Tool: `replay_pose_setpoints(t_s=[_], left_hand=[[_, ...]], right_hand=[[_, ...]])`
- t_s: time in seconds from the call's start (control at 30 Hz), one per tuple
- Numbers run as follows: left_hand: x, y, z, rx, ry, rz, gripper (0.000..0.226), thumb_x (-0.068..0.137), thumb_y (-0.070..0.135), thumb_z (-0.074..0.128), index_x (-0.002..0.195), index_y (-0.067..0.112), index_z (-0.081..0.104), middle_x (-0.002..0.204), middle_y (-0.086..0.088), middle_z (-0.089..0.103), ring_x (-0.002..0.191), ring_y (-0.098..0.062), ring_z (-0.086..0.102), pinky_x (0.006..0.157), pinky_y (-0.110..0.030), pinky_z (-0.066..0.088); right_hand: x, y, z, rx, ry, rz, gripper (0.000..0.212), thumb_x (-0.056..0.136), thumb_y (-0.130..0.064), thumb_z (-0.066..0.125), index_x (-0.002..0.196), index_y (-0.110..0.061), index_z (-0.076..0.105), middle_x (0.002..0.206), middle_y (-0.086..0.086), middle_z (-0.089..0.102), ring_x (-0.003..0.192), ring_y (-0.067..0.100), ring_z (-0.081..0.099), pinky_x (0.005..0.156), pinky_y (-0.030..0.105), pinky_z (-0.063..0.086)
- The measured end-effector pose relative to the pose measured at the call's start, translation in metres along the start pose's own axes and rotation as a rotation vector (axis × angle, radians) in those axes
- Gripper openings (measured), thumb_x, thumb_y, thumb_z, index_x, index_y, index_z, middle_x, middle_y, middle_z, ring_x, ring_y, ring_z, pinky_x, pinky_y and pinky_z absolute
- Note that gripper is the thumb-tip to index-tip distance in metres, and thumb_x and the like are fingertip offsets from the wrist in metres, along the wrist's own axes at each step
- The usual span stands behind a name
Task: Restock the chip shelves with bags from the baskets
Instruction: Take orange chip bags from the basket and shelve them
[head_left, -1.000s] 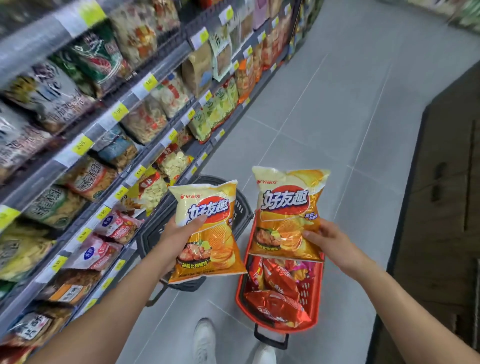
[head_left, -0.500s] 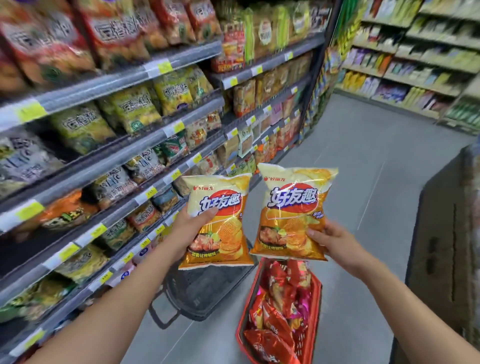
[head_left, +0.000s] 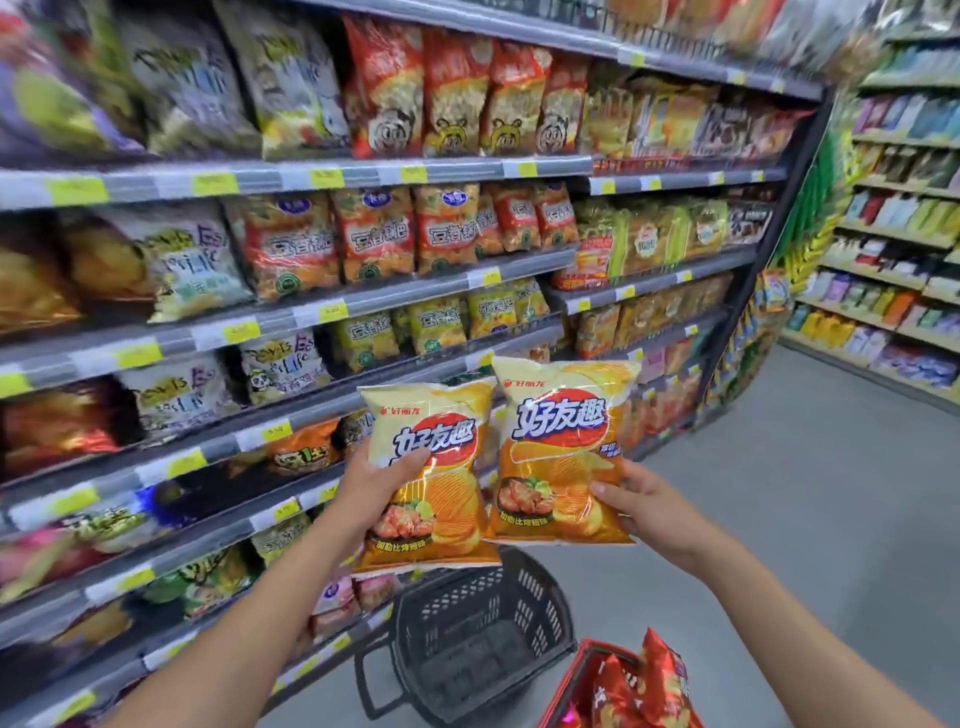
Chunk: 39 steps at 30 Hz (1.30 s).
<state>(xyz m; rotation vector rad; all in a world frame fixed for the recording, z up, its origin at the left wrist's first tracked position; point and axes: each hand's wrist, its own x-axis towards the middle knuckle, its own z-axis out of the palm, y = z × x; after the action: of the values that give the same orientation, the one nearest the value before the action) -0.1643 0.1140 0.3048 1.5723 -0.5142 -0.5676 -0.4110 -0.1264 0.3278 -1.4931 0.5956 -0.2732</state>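
Tiered snack shelves (head_left: 405, 296) fill the left side and run toward the far end of the aisle, packed with bags in red, yellow and white. Grey floor (head_left: 831, 493) spreads to the right, and a second run of shelving (head_left: 904, 218) stands far right across the aisle. Near the bottom, a black mesh basket (head_left: 545, 613) sits on the floor beside the shelf base; just right of it, a red basket (head_left: 569, 686) holds red chip bags (head_left: 665, 675).

Above the black basket, two yellow-orange chip bags are held upright side by side with their edges touching. The left bag (head_left: 447, 415) sits a little lower than the right bag (head_left: 561, 452).

The left hand (head_left: 369, 488) grips the left bag at its left edge, thumb across the front. The right hand (head_left: 649, 509) pinches the right bag's lower right edge, thumb on the front.

Yellow price tags (head_left: 332, 312) line the shelf rails.
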Motion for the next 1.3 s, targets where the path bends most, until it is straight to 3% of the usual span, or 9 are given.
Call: replay_pose_setpoints(t_s=[0.1,0.27,0.37,0.5,0.73,0.8,0.93,1.03,1.3], left_hand=[[-0.018,0.013,-0.04,-0.005,0.087,0.035,0.042,0.087,0.04,0.081,0.124,0.029,0.065,0.113,0.006,0.076,0.107,-0.016,0.071,0.084,-0.03,0.055],[-0.05,0.025,-0.125,0.003,0.188,0.074,0.063,0.072,0.062,0.085,0.124,0.032,0.067,0.113,0.008,0.078,0.106,-0.016,0.073,0.097,-0.043,0.058],[-0.074,0.033,-0.176,-0.005,0.255,0.101,0.044,0.087,0.043,0.081,0.125,0.031,0.065,0.113,0.007,0.077,0.106,-0.014,0.072,0.094,-0.038,0.057],[-0.107,0.038,-0.25,0.008,0.345,0.126,0.054,0.079,0.053,0.084,0.125,0.033,0.063,0.112,0.008,0.077,0.106,-0.015,0.071,0.086,-0.033,0.057],[-0.17,0.038,-0.379,-0.02,0.452,0.107,0.052,0.084,0.048,0.082,0.129,0.03,0.064,0.114,0.007,0.078,0.109,-0.016,0.072,0.093,-0.037,0.056],[-0.184,0.037,-0.409,-0.016,0.492,0.107,0.061,0.078,0.055,0.086,0.129,0.03,0.064,0.114,0.007,0.077,0.109,-0.017,0.071,0.094,-0.039,0.056],[-0.22,0.04,-0.467,-0.034,0.559,0.115,0.037,0.087,0.04,0.082,0.118,0.031,0.065,0.107,0.004,0.077,0.105,-0.02,0.072,0.089,-0.037,0.057],[-0.243,0.039,-0.503,-0.03,0.604,0.103,0.053,0.074,0.052,0.088,0.116,0.029,0.066,0.106,0.001,0.08,0.103,-0.024,0.075,0.095,-0.048,0.059],[-0.288,0.035,-0.573,-0.022,0.695,0.12,0.045,0.082,0.046,0.085,0.12,0.029,0.066,0.109,0.005,0.079,0.105,-0.022,0.074,0.098,-0.051,0.057]], right_hand=[[0.01,-0.018,0.038,0.0,-0.055,-0.019,0.029,0.1,-0.003,0.058,0.127,-0.01,0.062,0.112,0.008,0.077,0.093,0.022,0.076,0.074,0.031,0.062],[0.026,-0.042,0.112,-0.064,-0.181,-0.033,0.032,0.1,-0.007,0.06,0.131,-0.013,0.062,0.12,0.011,0.075,0.108,0.033,0.072,0.094,0.047,0.058],[0.029,-0.054,0.166,-0.074,-0.224,-0.05,0.028,0.101,-0.003,0.058,0.128,-0.01,0.062,0.116,0.013,0.075,0.098,0.028,0.075,0.081,0.038,0.062],[0.027,-0.068,0.24,-0.123,-0.308,-0.09,0.03,0.101,-0.005,0.058,0.131,-0.008,0.061,0.119,0.013,0.075,0.108,0.033,0.072,0.096,0.048,0.058],[0.013,-0.089,0.368,-0.121,-0.403,-0.135,0.024,0.102,-0.005,0.055,0.124,-0.011,0.064,0.114,0.008,0.077,0.097,0.02,0.075,0.075,0.028,0.059],[0.014,-0.089,0.397,-0.145,-0.416,-0.149,0.026,0.102,-0.005,0.056,0.127,-0.01,0.063,0.115,0.008,0.076,0.103,0.024,0.074,0.084,0.035,0.06],[0.011,-0.092,0.465,-0.196,-0.46,-0.163,0.027,0.103,-0.01,0.058,0.128,-0.014,0.064,0.119,0.008,0.075,0.11,0.029,0.072,0.101,0.048,0.055],[0.007,-0.099,0.509,-0.209,-0.487,-0.17,0.023,0.103,-0.01,0.057,0.125,-0.014,0.065,0.114,0.006,0.077,0.105,0.026,0.074,0.089,0.037,0.06],[0.018,-0.105,0.614,-0.209,-0.598,-0.156,0.025,0.103,-0.007,0.055,0.126,-0.01,0.062,0.114,0.011,0.076,0.102,0.028,0.074,0.08,0.032,0.061]])
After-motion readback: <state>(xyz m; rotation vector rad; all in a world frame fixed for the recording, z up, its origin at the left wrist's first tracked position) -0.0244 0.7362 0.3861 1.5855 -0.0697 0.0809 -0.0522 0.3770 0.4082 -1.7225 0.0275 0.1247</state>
